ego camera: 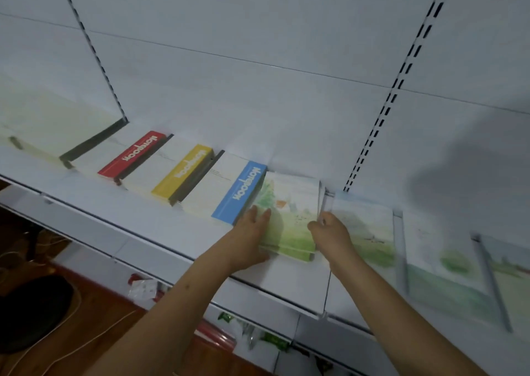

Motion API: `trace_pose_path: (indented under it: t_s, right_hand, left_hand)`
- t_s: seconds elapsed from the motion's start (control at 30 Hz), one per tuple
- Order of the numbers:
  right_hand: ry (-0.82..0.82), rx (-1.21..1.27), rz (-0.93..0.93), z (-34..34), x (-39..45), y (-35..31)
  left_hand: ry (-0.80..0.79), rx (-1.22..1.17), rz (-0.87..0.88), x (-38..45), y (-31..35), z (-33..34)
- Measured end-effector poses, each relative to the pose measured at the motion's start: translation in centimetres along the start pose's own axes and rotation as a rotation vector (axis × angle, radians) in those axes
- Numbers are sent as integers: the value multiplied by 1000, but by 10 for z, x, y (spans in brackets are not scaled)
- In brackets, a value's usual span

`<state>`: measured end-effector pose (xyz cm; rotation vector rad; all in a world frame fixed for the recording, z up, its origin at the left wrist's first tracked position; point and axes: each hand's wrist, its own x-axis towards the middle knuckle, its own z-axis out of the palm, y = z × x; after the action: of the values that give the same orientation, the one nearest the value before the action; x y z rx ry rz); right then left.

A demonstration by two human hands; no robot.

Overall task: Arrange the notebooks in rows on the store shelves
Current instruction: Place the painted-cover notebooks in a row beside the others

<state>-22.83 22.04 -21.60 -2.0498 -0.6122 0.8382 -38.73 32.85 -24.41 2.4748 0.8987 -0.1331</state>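
green notebook stack [289, 221] – flat, long axis front-to-back

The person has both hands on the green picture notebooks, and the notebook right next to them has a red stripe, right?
Not quite. The head view shows both hands, left hand and right hand, on the green picture notebooks, but the neighbouring notebook has a blue stripe. The red-striped notebook lies further left.
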Motion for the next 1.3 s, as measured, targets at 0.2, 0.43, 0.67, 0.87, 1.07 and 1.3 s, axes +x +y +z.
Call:
trace_pose_path:
  t_s: [0.2, 0.43, 0.67, 0.87, 1.07, 1.3]
  right_hand:
    - [14, 32, 89, 10, 27, -2]
    - [46, 272, 157, 2, 61, -34]
    - [-17, 353, 260, -3, 69, -42]
    - [-162, 420, 286, 1, 82, -45]
    - [-190, 366, 279, 1, 86, -42]
    - [-192, 284, 273, 4, 68, -51]
  left_hand:
    - [17, -63, 14, 30, -6, -9]
    - [16, 17, -17, 41, -2, -15]
    - [-1, -44, 40, 37, -5, -14]
    - [-26, 10, 29, 42, 3, -25]
    - [-3, -10, 31, 40, 1, -21]
    - [-33, 12, 12, 37, 1, -20]
